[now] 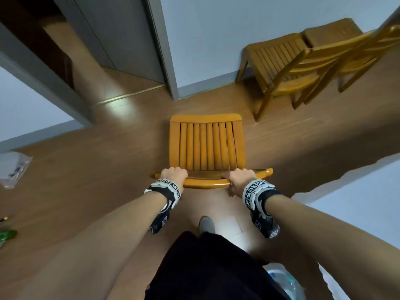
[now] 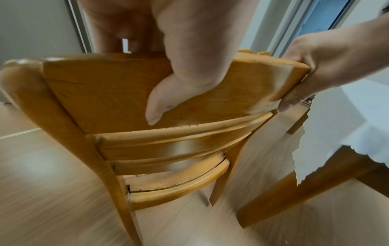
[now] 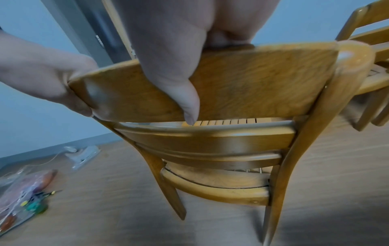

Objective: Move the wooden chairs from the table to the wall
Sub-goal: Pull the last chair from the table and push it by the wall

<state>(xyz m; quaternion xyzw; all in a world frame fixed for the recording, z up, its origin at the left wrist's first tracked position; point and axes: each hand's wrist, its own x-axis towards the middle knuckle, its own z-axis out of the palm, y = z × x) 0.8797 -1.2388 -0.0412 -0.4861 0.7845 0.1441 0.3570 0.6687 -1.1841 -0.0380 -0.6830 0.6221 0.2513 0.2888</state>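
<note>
A wooden chair (image 1: pixel 206 146) with a slatted seat stands in front of me on the floor, its back toward me. My left hand (image 1: pixel 173 175) grips the left part of its top rail (image 2: pixel 109 93), thumb on the rear face. My right hand (image 1: pixel 239 178) grips the right part of the same rail (image 3: pixel 252 89), thumb pressed on the back. Two more wooden chairs (image 1: pixel 287 61) stand side by side against the pale wall (image 1: pixel 216 29) at the far right.
A grey door frame (image 1: pixel 164 53) and an open doorway lie ahead on the left. Plastic bags with small items (image 3: pixel 25 193) lie on the wooden floor at the left. A table with a white cloth (image 2: pixel 345 129) stands close on the right.
</note>
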